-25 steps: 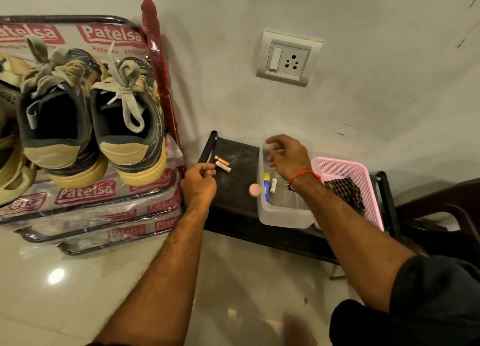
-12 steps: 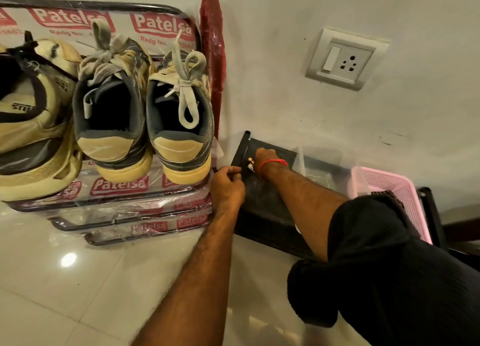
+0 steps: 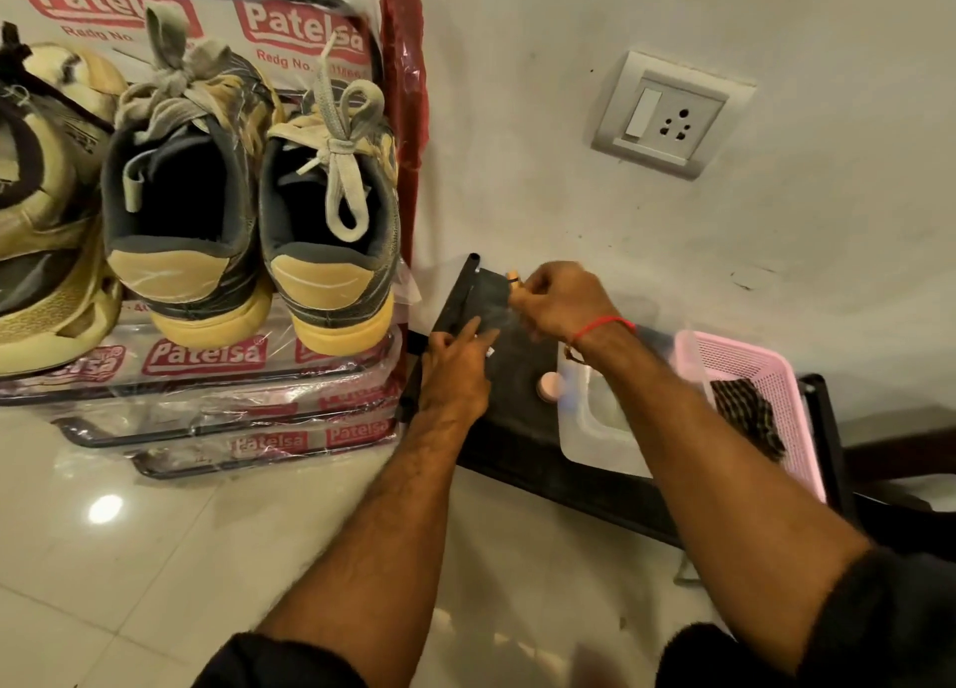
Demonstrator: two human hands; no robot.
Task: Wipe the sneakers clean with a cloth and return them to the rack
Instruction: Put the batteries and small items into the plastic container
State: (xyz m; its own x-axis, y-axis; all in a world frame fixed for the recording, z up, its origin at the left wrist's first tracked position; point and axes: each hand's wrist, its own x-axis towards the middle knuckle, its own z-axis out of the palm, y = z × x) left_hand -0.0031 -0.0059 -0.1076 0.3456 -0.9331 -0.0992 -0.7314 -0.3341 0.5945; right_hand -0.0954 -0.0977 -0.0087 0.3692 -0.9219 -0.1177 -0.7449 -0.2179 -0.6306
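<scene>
two sneakers [image 3: 248, 206] stand side by side on the rack [image 3: 207, 372] at upper left of the frame, heels toward the camera and toes up toward the wall, so their long axes run up the frame. both hands are off to the lower right of them at the black shelf [image 3: 517, 377]: the left hand [image 3: 455, 366], the nearer, curls on something small i cannot make out, while the right hand [image 3: 558, 299] pinches a battery [image 3: 513, 276]. the cloth [image 3: 745, 413] lies in the pink basket [image 3: 776, 377] at right, nearest the right hand.
</scene>
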